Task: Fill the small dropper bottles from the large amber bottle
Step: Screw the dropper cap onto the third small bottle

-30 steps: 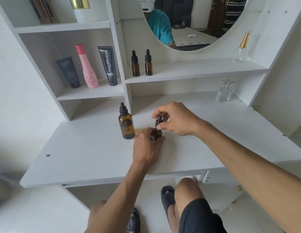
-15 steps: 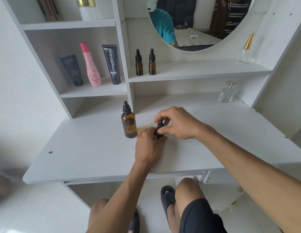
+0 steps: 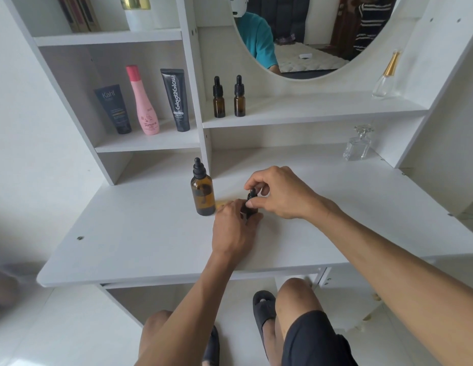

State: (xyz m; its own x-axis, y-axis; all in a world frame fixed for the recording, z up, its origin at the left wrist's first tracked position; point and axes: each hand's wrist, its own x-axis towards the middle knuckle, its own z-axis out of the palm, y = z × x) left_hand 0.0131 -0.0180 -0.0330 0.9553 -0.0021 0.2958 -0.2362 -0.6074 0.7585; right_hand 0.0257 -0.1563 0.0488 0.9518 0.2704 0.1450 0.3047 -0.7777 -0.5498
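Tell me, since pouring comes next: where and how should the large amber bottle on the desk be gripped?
Wrap the wide cylindrical body of the large amber bottle from its open left side, below the narrow dropper cap. It stands upright, and both hands crowd its right.

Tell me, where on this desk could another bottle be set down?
Bare desktop lies left of the large amber bottle, and right of the right hand toward the clear glass bottle. It is crowded where both hands hold the small dropper bottle.
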